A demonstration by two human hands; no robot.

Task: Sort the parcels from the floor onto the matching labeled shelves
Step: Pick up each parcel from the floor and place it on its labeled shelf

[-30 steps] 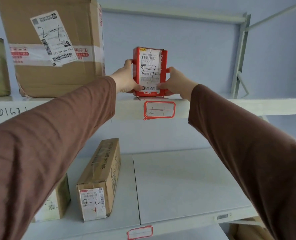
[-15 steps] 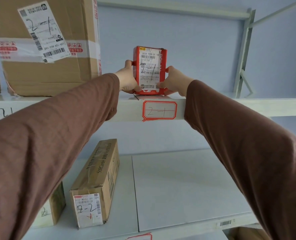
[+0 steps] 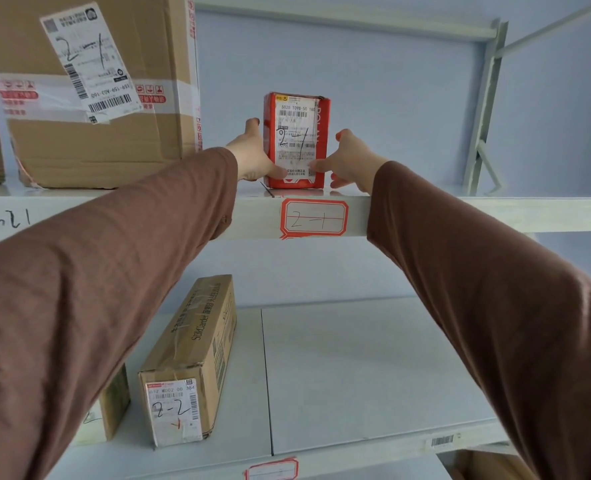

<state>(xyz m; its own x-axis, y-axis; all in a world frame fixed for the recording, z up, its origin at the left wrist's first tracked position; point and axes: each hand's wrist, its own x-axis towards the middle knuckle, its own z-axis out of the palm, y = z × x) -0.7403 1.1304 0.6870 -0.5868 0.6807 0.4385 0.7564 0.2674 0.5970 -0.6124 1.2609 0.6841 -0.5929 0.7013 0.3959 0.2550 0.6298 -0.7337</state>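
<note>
We see the red parcel (image 3: 296, 140) standing upright on the upper shelf (image 3: 460, 211), right above the shelf tag (image 3: 314, 218) marked 2-1, the same number as on its own label. Our left hand (image 3: 254, 155) lies flat against its left side, thumb on the front. Our right hand (image 3: 347, 161) is spread open at its right edge, thumb tip touching the label. A big cardboard box (image 3: 93, 88), also marked 2-1, stands to the left.

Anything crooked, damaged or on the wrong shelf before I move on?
Shelving matches: the red parcel marked 2-1 stands upright above the 2-1 tag. Only oddities: the big cardboard box has a crooked, upside-down label and a scuffed lower-left corner.
</note>
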